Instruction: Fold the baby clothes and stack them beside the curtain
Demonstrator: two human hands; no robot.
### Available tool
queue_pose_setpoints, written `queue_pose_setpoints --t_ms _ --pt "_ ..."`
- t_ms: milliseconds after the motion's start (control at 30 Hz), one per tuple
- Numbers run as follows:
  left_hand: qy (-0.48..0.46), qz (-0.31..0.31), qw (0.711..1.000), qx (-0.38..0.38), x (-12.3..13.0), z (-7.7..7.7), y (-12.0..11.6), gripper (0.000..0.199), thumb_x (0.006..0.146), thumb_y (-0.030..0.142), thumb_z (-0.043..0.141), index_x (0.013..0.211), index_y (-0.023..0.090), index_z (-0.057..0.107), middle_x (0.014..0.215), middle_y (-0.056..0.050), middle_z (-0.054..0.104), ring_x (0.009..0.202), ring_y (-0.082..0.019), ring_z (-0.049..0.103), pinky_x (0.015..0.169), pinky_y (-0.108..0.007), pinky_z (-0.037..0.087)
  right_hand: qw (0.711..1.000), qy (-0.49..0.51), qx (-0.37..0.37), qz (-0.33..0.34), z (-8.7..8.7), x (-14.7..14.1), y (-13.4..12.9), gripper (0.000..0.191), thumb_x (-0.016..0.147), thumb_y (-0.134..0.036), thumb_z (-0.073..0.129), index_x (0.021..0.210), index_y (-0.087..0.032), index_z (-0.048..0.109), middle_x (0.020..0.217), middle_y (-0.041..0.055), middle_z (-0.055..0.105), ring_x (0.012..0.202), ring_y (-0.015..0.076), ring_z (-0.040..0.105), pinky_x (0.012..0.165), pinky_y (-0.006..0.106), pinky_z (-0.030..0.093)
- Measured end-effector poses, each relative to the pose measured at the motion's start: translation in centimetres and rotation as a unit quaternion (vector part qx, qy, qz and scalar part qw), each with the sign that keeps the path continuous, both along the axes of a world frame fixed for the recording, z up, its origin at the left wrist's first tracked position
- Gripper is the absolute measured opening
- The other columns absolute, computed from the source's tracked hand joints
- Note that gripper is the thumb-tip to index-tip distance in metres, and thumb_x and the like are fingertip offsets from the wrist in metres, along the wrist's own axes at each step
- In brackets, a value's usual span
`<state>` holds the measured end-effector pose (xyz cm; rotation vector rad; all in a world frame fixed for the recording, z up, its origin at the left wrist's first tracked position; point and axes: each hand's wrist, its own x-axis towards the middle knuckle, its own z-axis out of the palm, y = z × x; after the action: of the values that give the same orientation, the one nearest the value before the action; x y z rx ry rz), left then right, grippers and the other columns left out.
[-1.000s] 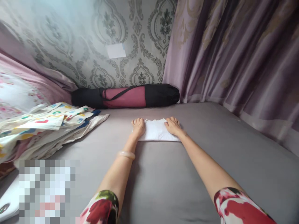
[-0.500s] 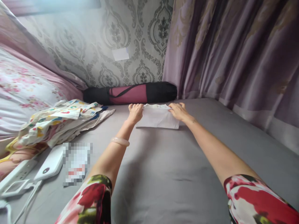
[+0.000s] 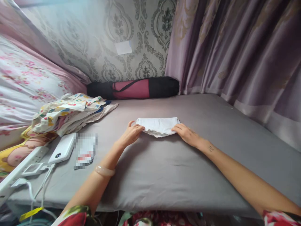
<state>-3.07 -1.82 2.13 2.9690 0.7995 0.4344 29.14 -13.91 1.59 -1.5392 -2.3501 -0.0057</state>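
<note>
A folded white cloth (image 3: 158,125) lies at the middle of the grey sheet (image 3: 178,175), its uneven edge towards me. At its left near corner my left hand (image 3: 131,134) pinches the fabric, the wrist wearing a pale bangle. My right hand (image 3: 187,134) grips the right near corner between thumb and fingers. The cloth's far edge is straight and rests away from both hands.
Crumpled patterned clothes (image 3: 70,110) are piled at the left. Nearer me are a white power bank (image 3: 63,147), a blurred packet (image 3: 86,150), a power strip (image 3: 35,158) and cables. A black and maroon roll bag (image 3: 134,88) lies along the wall, beside purple curtains (image 3: 211,47).
Both hands have come nearer to me with the cloth's held edge. That edge was on the far side and now faces me. The view has also shifted, showing the bed's front edge.
</note>
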Motion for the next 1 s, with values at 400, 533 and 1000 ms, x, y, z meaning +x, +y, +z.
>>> queue_pose_setpoints --t_ms 400,533,1000 --pt "0.027 -0.011 0.999 -0.029 -1.2 0.4 -2.5 0.048 0.083 0.006 0.038 0.118 0.027 0.063 0.116 -0.005 0.07 0.111 -0.019 0.062 0.116 -0.046 0.018 0.998 -0.046 -0.034 -0.022 0.9 -1.2 -3.2 0.043 0.091 -0.008 0.04 0.118 -0.029 0.066 0.104 0.0067 0.061 0.097 0.02 0.056 0.084 0.031 0.046" --pt "0.012 0.005 0.998 -0.057 -1.3 -0.1 -2.6 0.044 0.08 0.01 0.041 0.112 0.027 0.065 0.117 -0.004 0.07 0.11 -0.019 0.062 0.115 -0.047 0.022 0.997 0.0 -0.073 -0.015 1.2 -1.2 -3.2 0.041 0.085 -0.006 0.043 0.109 -0.025 0.07 0.103 0.0062 0.065 0.095 0.0192 0.06 0.088 0.032 0.045" --pt "0.041 0.112 0.989 -0.09 8.7 -2.0 -1.6 0.045 0.099 0.026 0.029 0.141 0.015 0.04 0.151 -0.013 0.042 0.143 -0.026 0.032 0.117 -0.049 0.021 0.991 -0.015 -0.071 -0.116 -1.5 -8.9 5.0 0.054 0.098 -0.023 0.027 0.146 -0.002 0.039 0.152 0.017 0.039 0.144 0.0256 0.029 0.119 0.041 0.02"
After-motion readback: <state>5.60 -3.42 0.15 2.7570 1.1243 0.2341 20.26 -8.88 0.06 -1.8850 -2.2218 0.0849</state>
